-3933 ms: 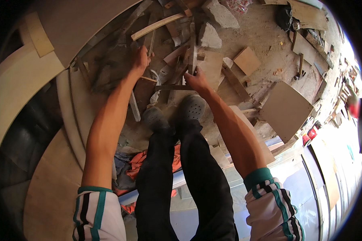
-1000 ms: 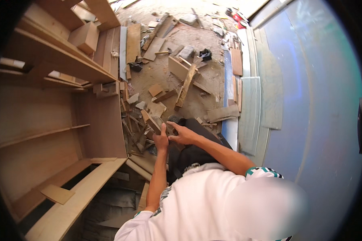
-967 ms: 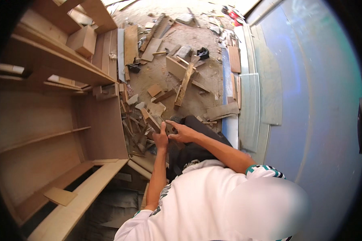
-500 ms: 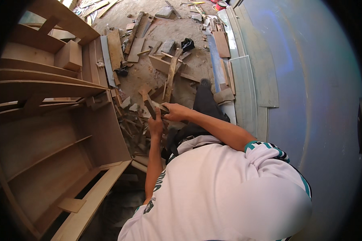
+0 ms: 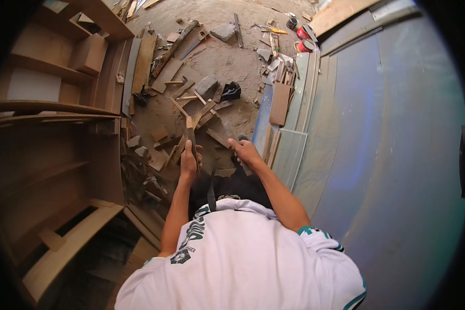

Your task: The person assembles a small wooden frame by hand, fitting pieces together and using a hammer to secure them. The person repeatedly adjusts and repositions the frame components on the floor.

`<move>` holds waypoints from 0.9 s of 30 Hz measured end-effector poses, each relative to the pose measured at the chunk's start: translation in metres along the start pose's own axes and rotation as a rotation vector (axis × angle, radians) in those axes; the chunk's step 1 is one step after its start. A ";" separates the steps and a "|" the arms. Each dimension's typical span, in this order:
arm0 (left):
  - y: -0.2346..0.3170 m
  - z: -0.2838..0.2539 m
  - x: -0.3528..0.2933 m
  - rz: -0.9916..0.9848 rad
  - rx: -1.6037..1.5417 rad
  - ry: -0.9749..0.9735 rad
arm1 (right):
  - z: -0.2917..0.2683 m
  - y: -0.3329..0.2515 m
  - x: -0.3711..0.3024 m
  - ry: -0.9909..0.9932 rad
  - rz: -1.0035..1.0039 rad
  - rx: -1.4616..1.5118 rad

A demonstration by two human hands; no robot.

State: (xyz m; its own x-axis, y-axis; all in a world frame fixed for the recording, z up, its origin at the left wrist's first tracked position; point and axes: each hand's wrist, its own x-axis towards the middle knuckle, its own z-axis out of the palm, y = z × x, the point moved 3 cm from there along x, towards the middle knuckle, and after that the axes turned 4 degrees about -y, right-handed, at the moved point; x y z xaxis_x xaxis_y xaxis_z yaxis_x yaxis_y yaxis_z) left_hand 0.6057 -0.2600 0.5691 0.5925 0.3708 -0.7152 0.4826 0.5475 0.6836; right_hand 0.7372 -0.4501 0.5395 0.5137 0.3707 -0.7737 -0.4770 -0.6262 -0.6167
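Head view: in left hand (image 5: 190,157), one long, narrow brown wooden strip (image 5: 191,135), in front of the body, with far end directed away from it; held between thumb on one side and wrapped fingers on the other. Right hand (image 5: 246,153), apart from the strip, with fingers curled inward; beneath its palm, one short dark-grey piece (image 5: 246,168), mostly hidden, of unclear kind; cannot tell whether pinched. On dusty brown floor (image 5: 206,67) beyond: one wooden-handled hammer (image 5: 175,82), one crumpled black plastic bag (image 5: 231,91), one rough grey stone block (image 5: 223,32). To the left, one open brown wooden cabinet (image 5: 107,173); to the right, one large flat blue-grey panel (image 5: 367,155).
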 end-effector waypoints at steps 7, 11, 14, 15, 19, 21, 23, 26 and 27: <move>0.034 0.110 0.049 0.041 0.208 -0.008 | -0.105 -0.053 0.031 -0.097 -0.060 0.265; 0.055 0.162 0.083 0.109 0.404 -0.023 | -0.120 -0.089 0.062 -0.200 0.030 0.462; 0.054 0.188 0.115 0.072 0.413 -0.043 | -0.129 -0.101 0.100 -0.279 0.035 0.463; 0.052 0.196 0.127 0.074 0.377 -0.022 | -0.134 -0.110 0.111 -0.284 0.019 0.432; 0.067 0.225 0.185 0.178 0.443 0.071 | -0.160 -0.150 0.163 -0.264 -0.043 0.293; 0.086 0.244 0.198 -0.001 0.317 -0.099 | -0.181 -0.161 0.178 -0.211 -0.010 0.206; 0.090 0.259 0.220 0.133 0.341 -0.072 | -0.196 -0.192 0.194 -0.270 -0.007 0.137; 0.117 0.279 0.223 0.119 0.383 -0.092 | -0.220 -0.214 0.210 -0.275 0.012 0.167; 0.131 0.279 0.224 0.093 0.397 -0.097 | -0.220 -0.227 0.211 -0.253 0.005 0.144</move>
State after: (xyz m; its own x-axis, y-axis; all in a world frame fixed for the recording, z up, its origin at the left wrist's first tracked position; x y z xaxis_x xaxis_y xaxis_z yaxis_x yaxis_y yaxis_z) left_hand 0.9818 -0.3146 0.5387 0.6944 0.3219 -0.6435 0.6240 0.1759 0.7614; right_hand 1.1110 -0.3808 0.5479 0.3254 0.5390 -0.7769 -0.5846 -0.5311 -0.6134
